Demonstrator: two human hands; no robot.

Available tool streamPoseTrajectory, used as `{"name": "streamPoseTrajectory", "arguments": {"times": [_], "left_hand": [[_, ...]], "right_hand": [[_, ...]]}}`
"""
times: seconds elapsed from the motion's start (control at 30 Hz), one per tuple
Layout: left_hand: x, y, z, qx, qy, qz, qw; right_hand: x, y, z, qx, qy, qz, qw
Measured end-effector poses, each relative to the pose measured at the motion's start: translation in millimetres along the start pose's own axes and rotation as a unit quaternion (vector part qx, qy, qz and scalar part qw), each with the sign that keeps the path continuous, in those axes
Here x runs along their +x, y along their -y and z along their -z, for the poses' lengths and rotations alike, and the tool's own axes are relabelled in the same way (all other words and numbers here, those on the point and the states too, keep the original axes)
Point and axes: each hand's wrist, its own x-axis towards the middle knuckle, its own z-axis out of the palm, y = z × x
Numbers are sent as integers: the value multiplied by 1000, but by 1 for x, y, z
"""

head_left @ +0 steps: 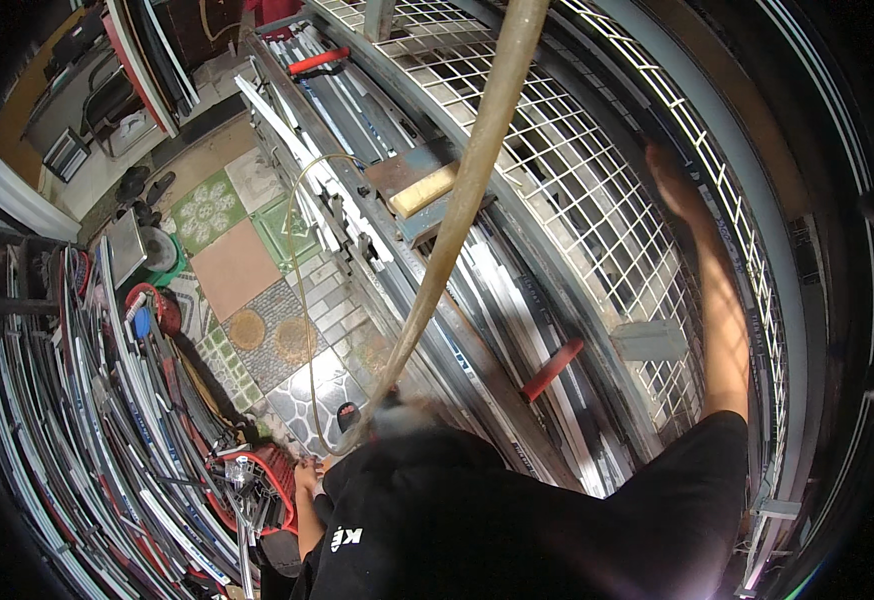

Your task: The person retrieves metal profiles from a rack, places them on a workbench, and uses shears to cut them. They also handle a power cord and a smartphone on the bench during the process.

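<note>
My right arm is stretched up along the right side. My right hand (675, 185), somewhat blurred, has its fingers extended beside the white wire mesh (567, 150) and the dark long bars behind it; nothing shows in it. Low on the left, my left hand (308, 476) is small in view, its fingers bent together. It is next to a red plastic basket (275, 478) with metal pieces in it. What the fingers hold, if anything, is hidden. A thick yellowish hose (467, 190) hangs from the top edge down in front of me.
Long metal profiles (497, 290) fill a rack beside me, with a yellow block (423, 190) on a metal piece and red-wrapped bars (553, 370). More profiles (87, 430) are stacked at left. A patchwork tiled floor (237, 265) lies between; a thin hose (300, 260) loops over it.
</note>
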Motion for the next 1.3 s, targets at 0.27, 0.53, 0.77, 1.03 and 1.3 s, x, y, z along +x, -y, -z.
{"name": "streamPoseTrajectory", "arguments": {"times": [0.27, 0.53, 0.77, 1.03, 1.3], "left_hand": [[-27, 2, 6, -32, -41, 9, 999], [-42, 17, -2, 81, -34, -9, 996], [-16, -2, -11, 25, -48, -8, 999], [-5, -44, 2, 3, -42, -16, 999], [41, -57, 11, 223, 117, -125, 960]], "right_hand": [[49, -46, 28, -91, -150, -83, 981], [42, -43, 31, -132, -114, -75, 982], [22, -34, 40, -143, -110, -81, 980], [-12, 16, 49, -131, -103, -92, 982], [-140, 86, 53, -57, -128, -189, 972]]}}
